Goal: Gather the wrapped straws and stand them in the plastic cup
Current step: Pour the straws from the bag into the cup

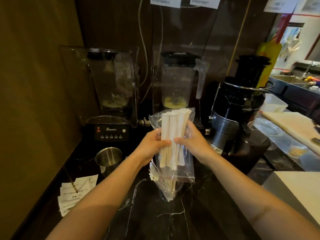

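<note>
A: Far left of the hands, paper slips (76, 191) lie on the dark marbled table (173, 222), and just beyond them a steel cup (108, 157) stands upright.

B: Behind that cup?

A: A blender (110, 101) with a lit control panel, well beyond the left hand. A second blender (180, 82) stands straight past both hands, with something yellow at the bottom of its jar.

B: And the hands themselves?

A: The left hand (154, 144) is closed on the left side of a clear plastic bag (173, 144), thumb across the front. The wrapped straws (173, 135) sit inside that bag, upright, held above the table between the two hands. The right hand (192, 141) grips the bag's right side, thumb pressing the straws through the plastic.

B: Anything under the bag?

A: More wrapped straws below the hands, fanned out in what looks like a clear plastic cup (168, 191); the bag partly covers it, so I can't tell much more.

B: To the right?

A: A black juicer (242, 108), beyond the right hand.
</note>
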`<state>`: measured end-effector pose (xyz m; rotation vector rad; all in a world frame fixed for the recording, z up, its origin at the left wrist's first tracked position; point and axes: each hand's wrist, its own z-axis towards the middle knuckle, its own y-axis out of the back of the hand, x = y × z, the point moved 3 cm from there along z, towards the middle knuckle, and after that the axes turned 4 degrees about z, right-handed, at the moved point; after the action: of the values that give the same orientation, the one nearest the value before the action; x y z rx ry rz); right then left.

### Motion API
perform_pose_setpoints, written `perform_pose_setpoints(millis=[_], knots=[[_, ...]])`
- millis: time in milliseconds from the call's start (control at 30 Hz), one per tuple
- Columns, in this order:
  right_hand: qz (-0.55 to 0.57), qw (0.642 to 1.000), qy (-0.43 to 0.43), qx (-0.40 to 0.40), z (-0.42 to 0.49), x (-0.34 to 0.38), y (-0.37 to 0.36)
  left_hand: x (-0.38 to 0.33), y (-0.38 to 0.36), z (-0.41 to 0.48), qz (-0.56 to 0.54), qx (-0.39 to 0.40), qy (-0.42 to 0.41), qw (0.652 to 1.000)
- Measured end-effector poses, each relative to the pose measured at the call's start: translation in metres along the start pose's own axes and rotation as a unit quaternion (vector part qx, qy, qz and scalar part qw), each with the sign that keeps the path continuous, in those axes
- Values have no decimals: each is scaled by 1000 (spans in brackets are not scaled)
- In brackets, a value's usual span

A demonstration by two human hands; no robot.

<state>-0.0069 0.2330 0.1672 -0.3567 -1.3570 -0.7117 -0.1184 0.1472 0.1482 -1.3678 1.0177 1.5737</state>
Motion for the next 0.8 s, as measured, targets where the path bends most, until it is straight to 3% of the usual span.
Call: perform_pose_setpoints(millis=[233,800], knots=[[29,998,-10,49,3,-14,-3,5,2,5,10,6,-19,1000],[37,999,29,23,6,10,5,-33,5,9,43,20,-57,997]])
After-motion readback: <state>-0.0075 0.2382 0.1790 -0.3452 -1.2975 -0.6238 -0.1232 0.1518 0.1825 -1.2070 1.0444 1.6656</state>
